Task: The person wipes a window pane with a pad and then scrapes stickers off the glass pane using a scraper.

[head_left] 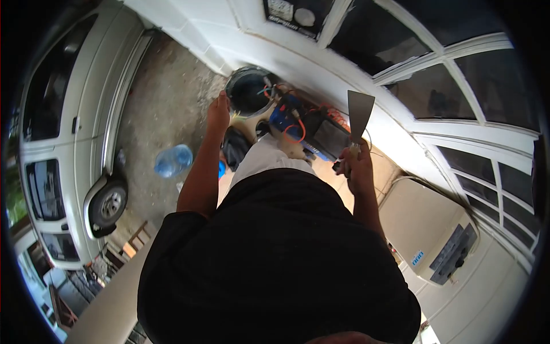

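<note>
My right hand is wrapped round the handle of a putty knife, whose wide metal blade points up and away from me beside the white wall. My left hand is raised near the rim of a dark bucket, with its fingers closed; what it holds, if anything, cannot be made out. Just right of the bucket, a blue and black tool case or box sits on the floor with an orange cord across it. A black bag lies by my legs.
A clear blue water bottle lies on the concrete floor at the left. Beyond it a silver vehicle is parked. Paned windows line the white wall at the right. A beige appliance stands near my right elbow.
</note>
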The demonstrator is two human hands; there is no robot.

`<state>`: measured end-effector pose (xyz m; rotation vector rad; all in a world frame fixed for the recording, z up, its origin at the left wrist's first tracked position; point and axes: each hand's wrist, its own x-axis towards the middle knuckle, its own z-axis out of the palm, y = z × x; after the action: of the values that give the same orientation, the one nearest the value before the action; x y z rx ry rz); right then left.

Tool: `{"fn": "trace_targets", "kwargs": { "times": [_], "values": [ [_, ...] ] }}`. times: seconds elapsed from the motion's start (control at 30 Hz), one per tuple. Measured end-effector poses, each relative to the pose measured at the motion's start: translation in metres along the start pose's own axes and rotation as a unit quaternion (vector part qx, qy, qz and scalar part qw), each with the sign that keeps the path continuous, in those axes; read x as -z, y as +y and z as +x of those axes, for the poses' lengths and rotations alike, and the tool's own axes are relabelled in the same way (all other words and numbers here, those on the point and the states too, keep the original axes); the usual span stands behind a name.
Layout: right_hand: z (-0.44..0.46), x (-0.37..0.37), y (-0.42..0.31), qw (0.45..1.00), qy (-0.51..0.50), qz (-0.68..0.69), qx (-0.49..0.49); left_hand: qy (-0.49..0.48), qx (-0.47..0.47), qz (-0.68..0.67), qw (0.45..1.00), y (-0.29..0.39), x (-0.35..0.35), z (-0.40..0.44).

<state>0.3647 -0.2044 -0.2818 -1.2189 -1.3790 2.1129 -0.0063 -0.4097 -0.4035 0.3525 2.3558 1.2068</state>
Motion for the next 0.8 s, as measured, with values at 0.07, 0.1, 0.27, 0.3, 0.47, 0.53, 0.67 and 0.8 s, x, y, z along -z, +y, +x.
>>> {"fn": "trace_targets", "kwargs": {
  "times": [0.07,0.1,0.27,0.3,0.47,0.53,0.67,0.8],
  "values": [
    [0.007,0.01,0.007,0.999,-0.029,-0.037,-0.003,0.014,-0.036,-0.043,0.998,0.011,0.016,-0.027],
    [0.01,0.013,0.006,0.998,-0.046,-0.04,-0.003,0.003,-0.052,-0.097,0.994,0.028,0.019,-0.047],
    [0.007,-0.001,-0.011,0.997,-0.058,-0.033,0.042,-0.016,-0.077,-0.162,0.984,0.06,0.038,-0.084],
    [0.006,-0.005,-0.012,0.997,-0.055,-0.028,0.047,-0.014,-0.081,-0.162,0.983,0.062,0.039,-0.081],
    [0.002,-0.023,-0.008,0.997,-0.053,-0.039,0.045,-0.02,-0.155,-0.136,0.978,0.084,0.039,-0.051],
    [0.003,-0.032,-0.009,0.997,-0.037,-0.061,0.029,-0.039,-0.181,-0.153,0.971,0.094,0.038,-0.029],
    [0.012,-0.068,-0.027,0.993,0.002,-0.087,0.077,-0.017,-0.237,-0.093,0.967,0.146,0.044,-0.006],
    [0.038,-0.115,-0.048,0.99,0.053,-0.062,0.118,-0.088,-0.348,0.025,0.933,0.174,0.068,0.047]
  ]
}}
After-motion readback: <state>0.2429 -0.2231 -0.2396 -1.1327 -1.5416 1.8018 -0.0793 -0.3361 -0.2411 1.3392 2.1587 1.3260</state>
